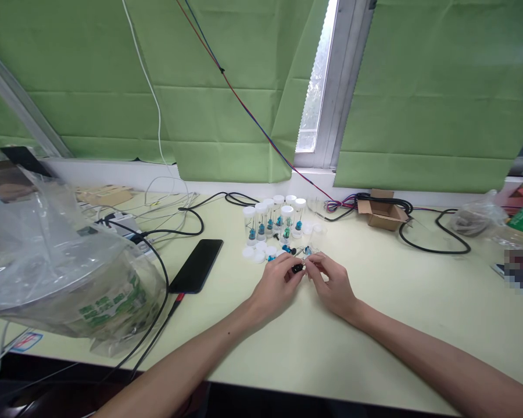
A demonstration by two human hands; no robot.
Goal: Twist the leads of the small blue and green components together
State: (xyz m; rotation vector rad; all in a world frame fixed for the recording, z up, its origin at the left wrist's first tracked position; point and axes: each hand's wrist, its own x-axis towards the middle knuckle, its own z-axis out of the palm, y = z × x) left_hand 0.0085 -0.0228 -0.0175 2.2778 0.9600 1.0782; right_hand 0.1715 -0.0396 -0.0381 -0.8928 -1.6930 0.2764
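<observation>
My left hand (275,283) is closed, thumb and fingers pinching a small black part (297,268). Right beside it, my right hand (335,285) is closed too, its fingertips meeting at the black part; whatever they grip is too small to make out. Just beyond the hands stand several clear plastic tubes (261,222) with white lids, each holding a blue or green piece with a thin dark stem. Loose white caps (258,256) lie in front of them. Among these are small blue and black pieces (289,249), partly hidden by my fingers.
A black phone (197,266) lies left of my hands, a cable at its lower end. Farther left sits a large clear plastic bag (70,278). Black cables (203,223) cross the back of the table. A small open cardboard box (383,216) stands back right, near a crumpled bag (477,216).
</observation>
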